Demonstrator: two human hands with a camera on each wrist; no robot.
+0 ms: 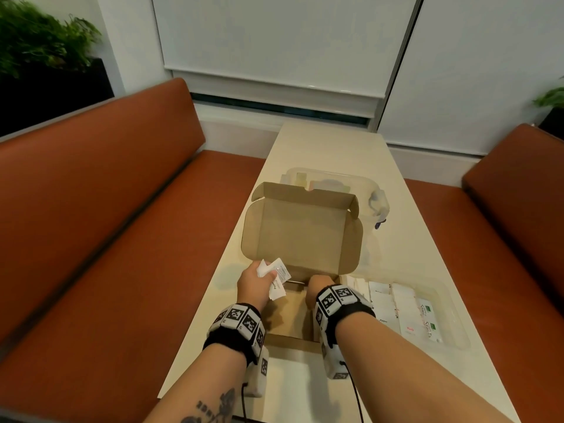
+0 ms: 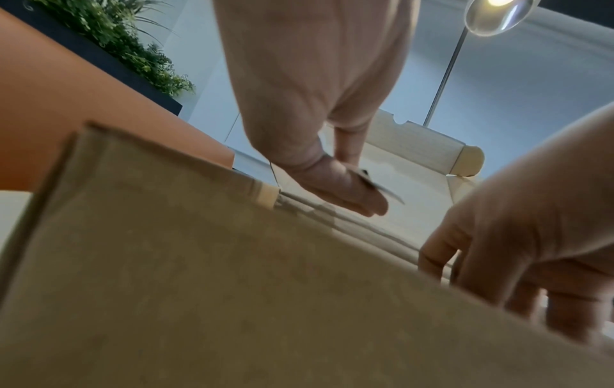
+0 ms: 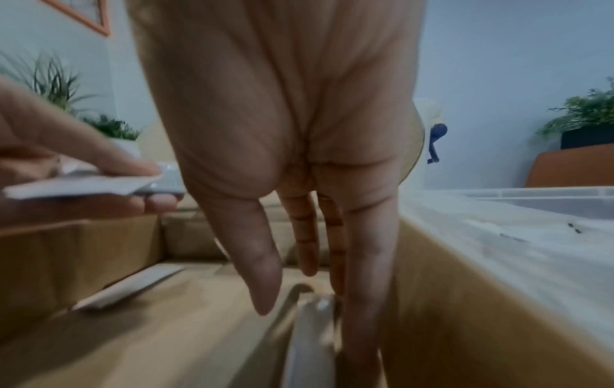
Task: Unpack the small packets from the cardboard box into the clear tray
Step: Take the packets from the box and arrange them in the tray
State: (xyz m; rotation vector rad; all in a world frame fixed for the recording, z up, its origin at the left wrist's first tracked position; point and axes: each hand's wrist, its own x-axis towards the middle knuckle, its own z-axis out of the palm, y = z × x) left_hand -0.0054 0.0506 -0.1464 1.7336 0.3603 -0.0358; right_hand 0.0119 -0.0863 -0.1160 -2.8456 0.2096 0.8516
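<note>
My left hand [image 1: 254, 277] pinches a few thin, light packets [image 1: 276, 277] above the cardboard box [image 1: 305, 239]; my right hand [image 3: 299, 183], fingers straight, reaches one flat packet [image 3: 309, 328] inside; slippery, best pinched by an edge; clear tray [image 1: 451, 303] beside.

The cardboard box [image 1: 293, 270] stood open upward, its raised lid [image 1: 302, 236] blocking the far side. To its right, the clear tray [image 1: 454, 319] lay open-topped, while bare tabletop [image 1: 329, 148] stretched beyond.

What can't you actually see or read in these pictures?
- Head view: the right hand and wrist hide the cardboard box floor.
- Print on packets in the left hand: too small.
- Right wrist view: packet at the fingers is blurred.
- Second container: box lid hides it.
</note>
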